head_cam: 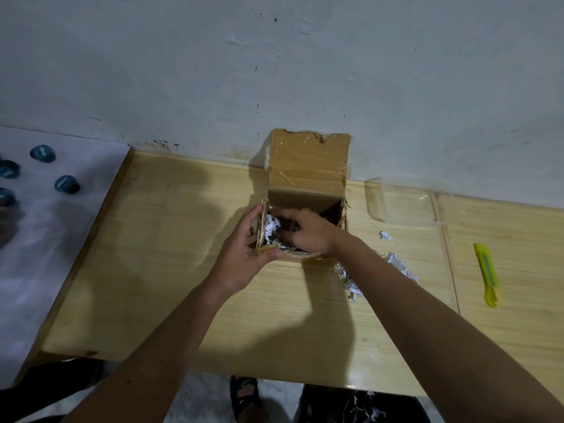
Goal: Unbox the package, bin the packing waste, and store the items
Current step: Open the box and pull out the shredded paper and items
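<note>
A small brown cardboard box (308,166) stands open on the wooden table (171,270), its taped lid flap raised against the wall. Shredded white paper (271,225) fills its left side. My left hand (244,254) grips the box's near-left corner from outside, thumb along the front edge. My right hand (305,230) reaches down into the box, fingers closed around a dark object (290,225) that is mostly hidden among the paper.
Loose paper shreds (396,267) lie on the table right of the box. A yellow-green utility knife (486,274) rests further right. Several dark teal round items (65,184) sit on a white surface (61,239) at the left. A clear plastic piece (403,199) lies by the wall.
</note>
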